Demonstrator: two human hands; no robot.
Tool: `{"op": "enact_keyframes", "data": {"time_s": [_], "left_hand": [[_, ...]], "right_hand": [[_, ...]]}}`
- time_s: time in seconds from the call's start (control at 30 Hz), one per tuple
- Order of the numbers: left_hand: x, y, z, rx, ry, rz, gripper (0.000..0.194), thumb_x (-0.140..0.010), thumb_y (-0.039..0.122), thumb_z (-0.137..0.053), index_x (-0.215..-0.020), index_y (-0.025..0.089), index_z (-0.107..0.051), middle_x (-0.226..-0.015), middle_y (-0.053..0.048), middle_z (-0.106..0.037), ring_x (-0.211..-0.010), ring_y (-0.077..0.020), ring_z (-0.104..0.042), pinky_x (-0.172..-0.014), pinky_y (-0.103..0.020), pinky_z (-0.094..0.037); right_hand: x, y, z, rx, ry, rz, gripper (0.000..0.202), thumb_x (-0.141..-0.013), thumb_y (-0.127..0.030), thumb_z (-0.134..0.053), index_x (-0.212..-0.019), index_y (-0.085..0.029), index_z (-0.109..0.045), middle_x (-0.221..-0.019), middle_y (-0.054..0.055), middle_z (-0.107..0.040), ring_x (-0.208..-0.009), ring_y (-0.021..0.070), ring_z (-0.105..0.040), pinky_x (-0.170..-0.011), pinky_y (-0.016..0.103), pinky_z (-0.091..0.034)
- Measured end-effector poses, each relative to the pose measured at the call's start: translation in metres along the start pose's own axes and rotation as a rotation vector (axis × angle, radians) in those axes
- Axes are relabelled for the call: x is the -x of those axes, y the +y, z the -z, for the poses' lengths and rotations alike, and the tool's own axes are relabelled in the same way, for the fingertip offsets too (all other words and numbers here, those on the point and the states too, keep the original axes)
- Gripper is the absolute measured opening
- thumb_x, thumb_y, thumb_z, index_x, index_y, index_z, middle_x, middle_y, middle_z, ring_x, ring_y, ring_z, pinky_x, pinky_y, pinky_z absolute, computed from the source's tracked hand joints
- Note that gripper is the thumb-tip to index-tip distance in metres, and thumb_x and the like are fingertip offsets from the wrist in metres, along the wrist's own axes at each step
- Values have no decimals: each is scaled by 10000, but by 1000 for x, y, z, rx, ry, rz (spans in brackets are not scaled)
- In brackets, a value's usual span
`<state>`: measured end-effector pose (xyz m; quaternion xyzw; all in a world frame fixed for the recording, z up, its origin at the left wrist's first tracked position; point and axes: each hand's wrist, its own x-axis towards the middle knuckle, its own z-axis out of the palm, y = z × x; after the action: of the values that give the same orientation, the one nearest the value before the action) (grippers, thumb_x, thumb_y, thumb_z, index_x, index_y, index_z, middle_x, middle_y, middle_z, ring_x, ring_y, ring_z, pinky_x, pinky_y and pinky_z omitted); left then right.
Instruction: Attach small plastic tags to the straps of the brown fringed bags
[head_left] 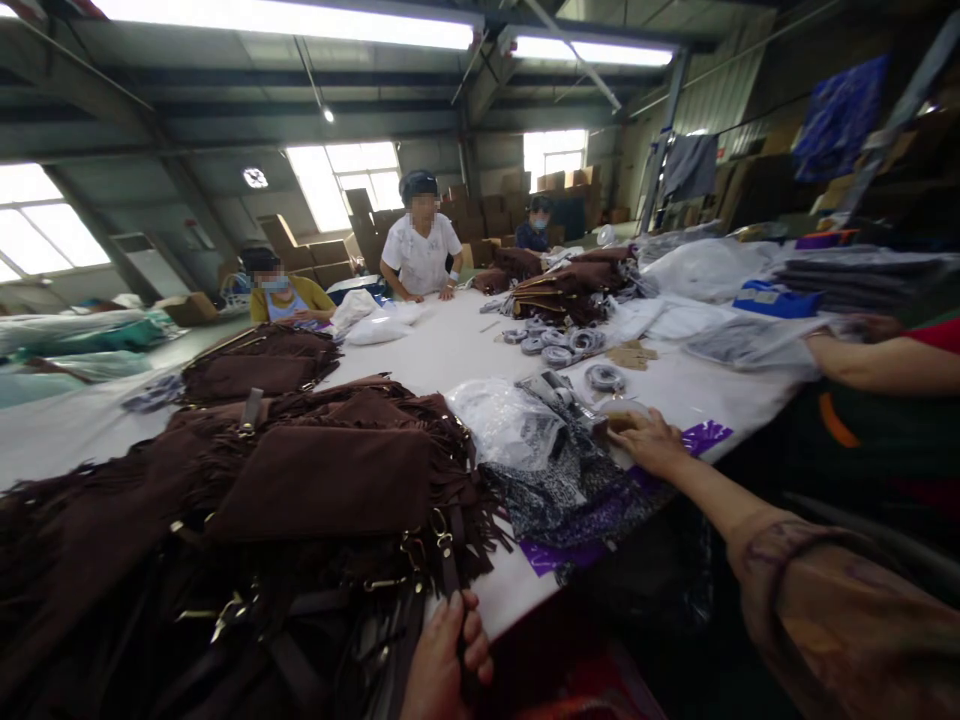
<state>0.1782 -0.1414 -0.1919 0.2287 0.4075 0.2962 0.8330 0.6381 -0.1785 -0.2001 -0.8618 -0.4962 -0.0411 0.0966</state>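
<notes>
Dark brown fringed bags (322, 480) with metal clasps lie heaped on the white table (427, 362) at the left and front. My left hand (448, 655), low in the middle, has its fingers closed round a dark brown strap (448, 560) that hangs from the heap's right side by a clasp. My right hand (646, 440) reaches out to the right and rests on a roll of clear tape (624, 408), fingers curled over it. Beside it lie a black-and-white patterned item (555, 485) and crumpled clear plastic (504, 422), with purple pieces (705, 437) near the edge.
Across the table a person in white (421, 245) leans on it; a person in yellow (281, 295) is at the left. At the right, another person's arm (877, 362) touches plastic-wrapped goods (742, 340). Rolled grey straps (556, 355) lie mid-table by more brown bags (562, 290).
</notes>
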Motion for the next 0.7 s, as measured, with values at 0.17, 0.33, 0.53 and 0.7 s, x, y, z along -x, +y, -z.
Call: {"op": "enact_keyframes", "data": {"time_s": [0.17, 0.33, 0.53, 0.7], "left_hand": [[1, 2, 0, 2, -6, 22, 465, -647, 491, -804, -890, 176, -564, -591, 91, -378, -437, -31, -333, -405, -188, -301], [-1, 2, 1, 2, -37, 38, 455, -669, 496, -788, -903, 176, -565, -601, 90, -371, -443, -29, -326, -414, -194, -308], [2, 3, 1, -16, -52, 21, 458, -680, 505, -776, -908, 171, -563, -610, 90, -369, -456, -30, -324, -428, -199, -316], [7, 5, 3, -34, -91, 33, 434, -701, 485, -768, -923, 175, -560, -613, 92, -356, -463, -29, -320, -439, -205, -321]], "right_hand": [[3, -9, 19, -156, 177, -43, 300, -840, -392, -520, -923, -210, -743, -1207, 162, -601, -1143, 334, -478, -967, 471, -372], [19, -86, 60, -458, 326, 112, 308, -894, -415, -470, -766, -194, -643, -741, 69, -646, -726, 199, -570, -714, 305, -423], [13, -178, 67, -610, 141, 133, 282, -881, -367, -481, -708, -198, -627, -643, 24, -635, -627, 163, -553, -625, 271, -391], [39, -148, 63, -532, 83, 118, 195, -848, -300, -508, -828, -209, -679, -774, 43, -700, -736, 193, -621, -703, 290, -422]]}}
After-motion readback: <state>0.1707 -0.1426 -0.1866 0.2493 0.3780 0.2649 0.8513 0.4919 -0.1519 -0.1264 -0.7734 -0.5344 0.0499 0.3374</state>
